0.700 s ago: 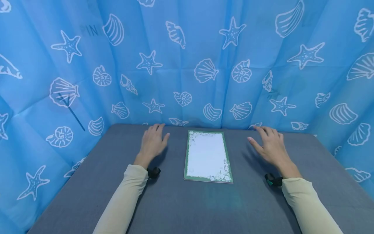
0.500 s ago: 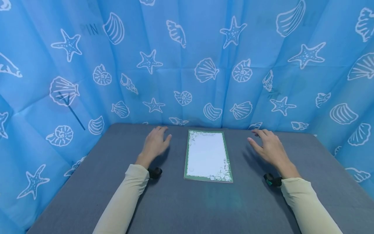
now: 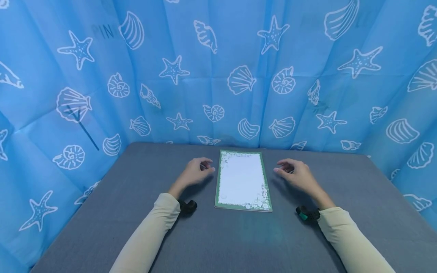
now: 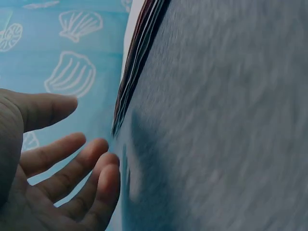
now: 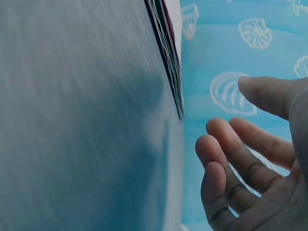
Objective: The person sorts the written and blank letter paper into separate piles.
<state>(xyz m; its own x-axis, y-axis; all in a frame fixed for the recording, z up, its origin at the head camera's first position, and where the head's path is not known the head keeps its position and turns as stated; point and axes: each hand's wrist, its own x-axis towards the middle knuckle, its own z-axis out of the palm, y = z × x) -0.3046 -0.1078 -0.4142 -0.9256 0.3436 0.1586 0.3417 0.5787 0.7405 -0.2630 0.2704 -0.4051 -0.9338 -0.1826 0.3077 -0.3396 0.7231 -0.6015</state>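
A thin pad or booklet (image 3: 241, 180) with a white middle, a green border and pale flower prints lies flat on the grey table; its layered side edge (image 4: 139, 53) shows in the left wrist view. My left hand (image 3: 194, 172) hovers just left of it, fingers loosely bent, thumb apart from them, holding nothing. On the other side my right hand (image 3: 296, 174) hangs in the air in a like pose, also with nothing in it. Neither hand touches the booklet. In the right wrist view the right fingers (image 5: 216, 149) are bent near the booklet's far corner.
The grey cloth-covered table (image 3: 218, 242) spreads around the booklet. Behind it and at both sides hangs a blue curtain (image 3: 211, 76) printed with white shells and starfish. Each wrist wears a black strap with a small device (image 3: 188, 206).
Both hands have moved inward toward the booklet's sides and slightly nearer to me, their fingers bending more. The booklet has stayed in place on the table.
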